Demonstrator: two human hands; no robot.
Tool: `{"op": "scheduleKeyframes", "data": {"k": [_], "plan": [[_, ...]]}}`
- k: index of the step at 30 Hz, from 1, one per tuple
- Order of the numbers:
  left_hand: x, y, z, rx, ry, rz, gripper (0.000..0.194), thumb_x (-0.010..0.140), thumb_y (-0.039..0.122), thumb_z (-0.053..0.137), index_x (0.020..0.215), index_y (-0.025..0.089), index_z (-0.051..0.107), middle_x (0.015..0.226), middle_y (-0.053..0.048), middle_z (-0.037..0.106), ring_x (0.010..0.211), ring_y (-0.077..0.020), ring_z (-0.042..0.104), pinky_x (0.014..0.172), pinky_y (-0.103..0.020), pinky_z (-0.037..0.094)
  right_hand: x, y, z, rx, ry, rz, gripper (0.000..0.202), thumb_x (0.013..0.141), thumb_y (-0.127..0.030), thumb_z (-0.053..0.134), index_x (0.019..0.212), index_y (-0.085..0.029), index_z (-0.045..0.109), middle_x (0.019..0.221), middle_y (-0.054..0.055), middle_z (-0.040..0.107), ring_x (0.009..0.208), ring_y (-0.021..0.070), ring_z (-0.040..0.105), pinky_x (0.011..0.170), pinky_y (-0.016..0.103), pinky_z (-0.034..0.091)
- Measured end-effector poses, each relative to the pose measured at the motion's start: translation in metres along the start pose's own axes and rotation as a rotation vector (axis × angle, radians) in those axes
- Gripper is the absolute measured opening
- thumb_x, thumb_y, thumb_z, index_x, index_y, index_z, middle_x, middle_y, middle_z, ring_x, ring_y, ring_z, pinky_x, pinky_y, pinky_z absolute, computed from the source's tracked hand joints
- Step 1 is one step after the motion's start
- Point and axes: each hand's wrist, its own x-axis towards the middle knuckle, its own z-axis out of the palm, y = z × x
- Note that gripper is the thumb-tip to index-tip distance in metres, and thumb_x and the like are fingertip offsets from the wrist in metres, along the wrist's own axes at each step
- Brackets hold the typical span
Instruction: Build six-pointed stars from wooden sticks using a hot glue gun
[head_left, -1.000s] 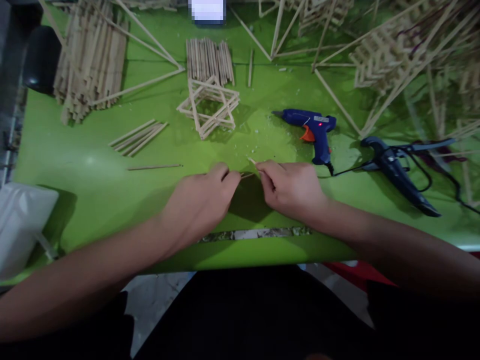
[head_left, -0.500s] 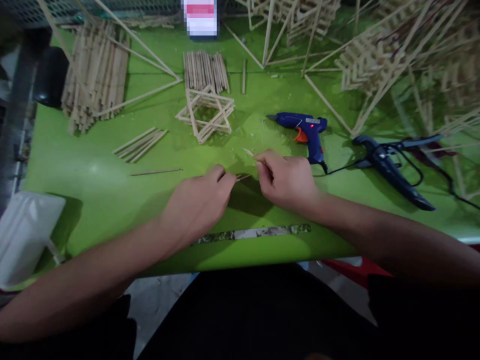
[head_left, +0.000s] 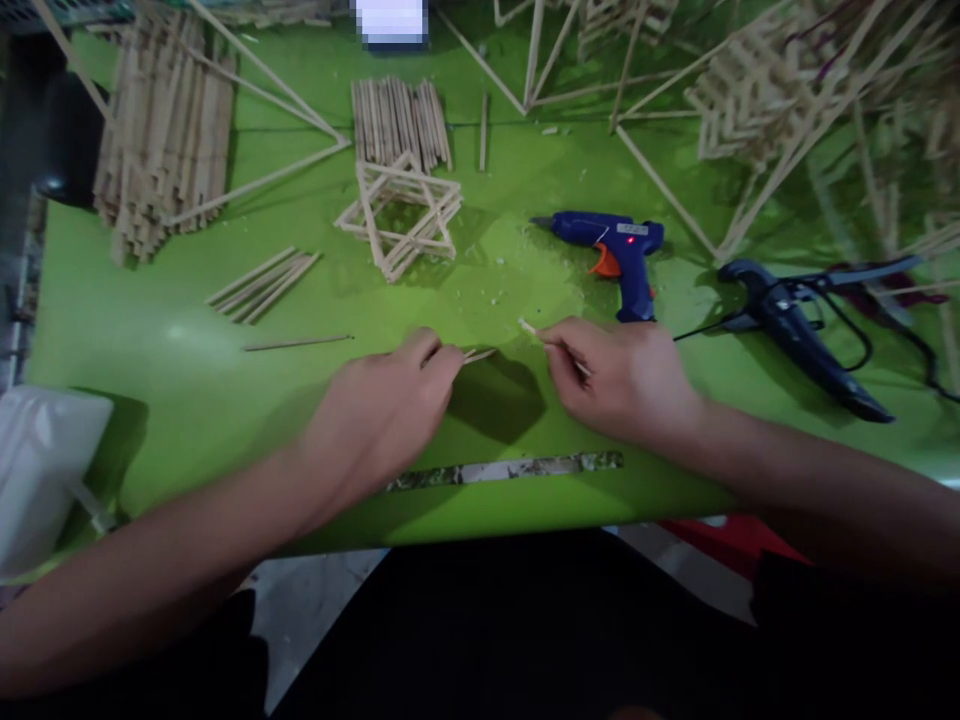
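My left hand [head_left: 390,400] is closed on thin wooden sticks [head_left: 478,356], whose tips poke out past its fingertips. To the right, my right hand [head_left: 611,375] pinches a short wooden stick [head_left: 529,328] with a pale tip. The two hands are apart above the green table [head_left: 450,515]. Behind them lies a star-shaped stick frame [head_left: 405,215], touching a row of short sticks [head_left: 401,122]. A blue glue gun [head_left: 634,255] with an orange trigger and a lit red spot rests just beyond my right hand.
Loose sticks [head_left: 264,285] and a single thin rod [head_left: 298,343] lie at left, below a large stick bundle [head_left: 169,130]. A white object [head_left: 49,470] stands at the left edge. Dark-handled pliers [head_left: 806,340] and several stick structures [head_left: 750,110] occupy the right.
My right hand has moved right with its stick, widening the gap between the hands. My left hand has shifted slightly left. The camera view has also shifted a little.
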Motion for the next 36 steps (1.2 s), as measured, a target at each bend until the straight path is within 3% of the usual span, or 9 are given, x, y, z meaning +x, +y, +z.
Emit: {"op": "scheduleKeyframes", "data": {"k": [7,14,20,24,27,36], "plan": [[0.001,-0.001,0.002,0.024,-0.022,-0.002,0.037,0.119,0.015,0.044,0.132,0.013,0.079,0.121,-0.014,0.076,0.071,-0.0204,0.067,0.056,-0.033,0.04,0.01,-0.004,0.0,-0.054,-0.131,0.015,0.036,0.107,-0.026,0.051,0.102,-0.02,0.086,0.065,0.004,0.073,0.055,0.0179,0.053,0.06,0.036,0.03],[-0.001,-0.001,0.003,0.047,-0.01,0.003,0.034,0.119,0.014,0.047,0.133,0.014,0.078,0.121,-0.013,0.075,0.067,-0.0181,0.064,0.054,-0.032,0.035,0.017,-0.005,0.006,-0.023,-0.041,0.037,0.039,0.112,-0.03,0.048,0.113,-0.017,0.085,0.067,0.004,0.073,0.055,0.0187,0.054,0.06,0.035,0.031],[-0.002,-0.003,0.006,0.045,0.019,0.047,0.034,0.117,0.009,0.049,0.136,0.011,0.078,0.12,-0.013,0.077,0.065,-0.0156,0.062,0.053,-0.029,0.035,-0.004,-0.002,-0.021,0.011,0.018,-0.067,0.027,0.11,-0.026,0.059,0.098,-0.018,0.081,0.062,0.001,0.07,0.05,0.0153,0.056,0.056,0.034,0.028],[-0.002,-0.003,0.006,0.046,0.028,0.06,0.039,0.114,0.004,0.048,0.136,0.01,0.079,0.12,-0.014,0.077,0.063,-0.0148,0.06,0.052,-0.029,0.036,-0.013,-0.007,-0.036,-0.023,-0.022,-0.082,0.026,0.108,-0.024,0.059,0.094,-0.018,0.08,0.057,-0.001,0.064,0.047,0.0146,0.052,0.055,0.035,0.024],[-0.003,-0.004,0.006,0.037,0.021,0.055,0.04,0.114,0.004,0.046,0.137,0.009,0.078,0.121,-0.014,0.077,0.061,-0.0141,0.06,0.051,-0.028,0.036,-0.013,-0.011,-0.034,-0.061,-0.098,-0.077,0.027,0.108,-0.024,0.057,0.095,-0.018,0.08,0.057,0.0,0.064,0.047,0.015,0.048,0.055,0.034,0.021],[-0.004,-0.004,0.005,0.038,0.037,0.05,0.039,0.116,0.009,0.043,0.134,0.012,0.078,0.12,-0.013,0.076,0.062,-0.0147,0.061,0.052,-0.03,0.037,-0.014,-0.011,-0.018,-0.059,-0.115,-0.077,0.03,0.11,-0.024,0.054,0.101,-0.016,0.081,0.059,0.001,0.066,0.049,0.0154,0.046,0.056,0.034,0.022]]}}
